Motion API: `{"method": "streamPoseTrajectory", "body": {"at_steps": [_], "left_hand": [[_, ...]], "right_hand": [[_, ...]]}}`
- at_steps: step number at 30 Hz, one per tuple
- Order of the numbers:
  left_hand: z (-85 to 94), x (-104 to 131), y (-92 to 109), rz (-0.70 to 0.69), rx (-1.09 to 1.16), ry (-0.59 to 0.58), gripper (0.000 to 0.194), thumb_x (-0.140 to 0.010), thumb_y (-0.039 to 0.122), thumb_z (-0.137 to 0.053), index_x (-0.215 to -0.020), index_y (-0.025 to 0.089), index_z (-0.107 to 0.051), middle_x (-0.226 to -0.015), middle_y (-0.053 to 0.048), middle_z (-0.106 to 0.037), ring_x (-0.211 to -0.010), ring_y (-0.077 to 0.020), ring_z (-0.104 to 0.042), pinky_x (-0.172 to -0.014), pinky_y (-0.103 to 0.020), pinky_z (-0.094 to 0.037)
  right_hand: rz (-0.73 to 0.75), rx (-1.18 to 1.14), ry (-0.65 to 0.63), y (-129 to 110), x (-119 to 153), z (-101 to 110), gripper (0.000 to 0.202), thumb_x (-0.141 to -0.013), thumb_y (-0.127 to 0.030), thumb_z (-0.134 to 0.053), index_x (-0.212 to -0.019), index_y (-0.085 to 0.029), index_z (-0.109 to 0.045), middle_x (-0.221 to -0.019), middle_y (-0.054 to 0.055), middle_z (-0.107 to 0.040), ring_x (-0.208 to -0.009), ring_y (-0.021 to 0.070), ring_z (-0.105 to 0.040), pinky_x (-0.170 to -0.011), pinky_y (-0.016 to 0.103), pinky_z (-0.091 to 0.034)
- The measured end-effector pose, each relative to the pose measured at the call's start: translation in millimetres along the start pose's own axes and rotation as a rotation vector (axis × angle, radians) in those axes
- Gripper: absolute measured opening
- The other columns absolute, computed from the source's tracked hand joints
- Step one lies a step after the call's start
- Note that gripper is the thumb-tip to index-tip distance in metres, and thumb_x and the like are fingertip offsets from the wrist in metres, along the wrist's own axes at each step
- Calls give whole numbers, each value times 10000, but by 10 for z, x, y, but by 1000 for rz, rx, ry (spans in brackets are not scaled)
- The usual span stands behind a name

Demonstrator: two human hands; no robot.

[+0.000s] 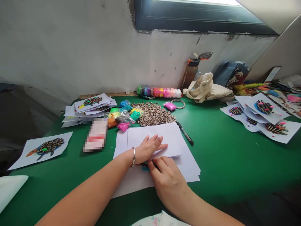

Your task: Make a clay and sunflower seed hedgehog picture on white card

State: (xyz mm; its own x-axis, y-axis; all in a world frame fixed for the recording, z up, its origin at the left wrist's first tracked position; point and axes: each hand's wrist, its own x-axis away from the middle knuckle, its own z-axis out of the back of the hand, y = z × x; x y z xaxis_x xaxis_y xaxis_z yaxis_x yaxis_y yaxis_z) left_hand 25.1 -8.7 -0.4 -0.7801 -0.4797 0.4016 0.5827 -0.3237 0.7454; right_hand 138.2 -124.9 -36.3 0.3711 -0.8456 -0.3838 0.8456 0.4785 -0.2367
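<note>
White paper sheets (pixel 188 171) lie on the green table, with a smaller folded white sheet (pixel 164 133) on top of them. My left hand (pixel 148 149), with a silver bracelet at the wrist, rests on the folded sheet, fingers spread. Just in front of it, my right hand (pixel 166 174) has its fingers curled round a dark, narrow object (pixel 144 164) at the sheet's near edge. Most of that object is hidden, and a bit of blue shows beneath it. A black pen (pixel 185 133) lies along the right side of the sheets.
Sunflower seeds (pixel 155 113) are heaped behind the sheets, beside colourful clay bags (pixel 135 114). Seed-decorated pictures lie left (pixel 50 149) and right (pixel 263 108). A brown bottle (pixel 189 73) and a cream cloth bag (pixel 203 88) stand near the wall.
</note>
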Motion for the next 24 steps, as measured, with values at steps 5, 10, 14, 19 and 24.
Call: {"method": "streamPoseTrajectory", "body": {"at_steps": [5,10,14,19,24], "left_hand": [[11,1,6,-2,11,-21,803,-859,583,122,-1345,261,-431,-1519,32,-180,-1404,-185,33,-1107,-440,118],[28,15,-2,-21,39,-10,773,-871,578,102,-1332,282,-443,-1514,29,-193,-1405,-187,23,-1103,-467,112],[58,29,6,-10,64,-7,759,-877,580,83,-1304,300,-478,-1504,32,-229,-1405,-205,-9,-1108,-481,76],[63,26,37,14,47,-13,762,-880,578,79,-1317,274,-466,-1508,34,-214,-1402,-229,2,-1104,-475,89],[68,25,52,22,21,-35,777,-873,586,88,-1335,259,-445,-1512,32,-188,-1396,-261,47,-1094,-502,101]], "right_hand": [[22,17,-18,-22,-36,-13,385,-793,-12,-436,-1144,-81,-578,-863,125,-577,-800,228,-473,-653,360,-385],[2,48,-21,-48,-52,-7,387,-795,-28,-438,-1156,-82,-567,-871,126,-571,-801,235,-468,-646,364,-361],[-8,79,2,-85,-92,-38,361,-802,-55,-445,-1134,-98,-580,-842,117,-566,-784,234,-470,-626,357,-343],[-13,50,-2,-95,-59,-47,388,-798,-54,-444,-1165,-96,-565,-867,124,-567,-793,235,-474,-628,358,-357],[-3,49,-6,-90,-54,-45,412,-789,-55,-446,-1187,-86,-550,-912,140,-575,-814,250,-477,-632,368,-363]]}}
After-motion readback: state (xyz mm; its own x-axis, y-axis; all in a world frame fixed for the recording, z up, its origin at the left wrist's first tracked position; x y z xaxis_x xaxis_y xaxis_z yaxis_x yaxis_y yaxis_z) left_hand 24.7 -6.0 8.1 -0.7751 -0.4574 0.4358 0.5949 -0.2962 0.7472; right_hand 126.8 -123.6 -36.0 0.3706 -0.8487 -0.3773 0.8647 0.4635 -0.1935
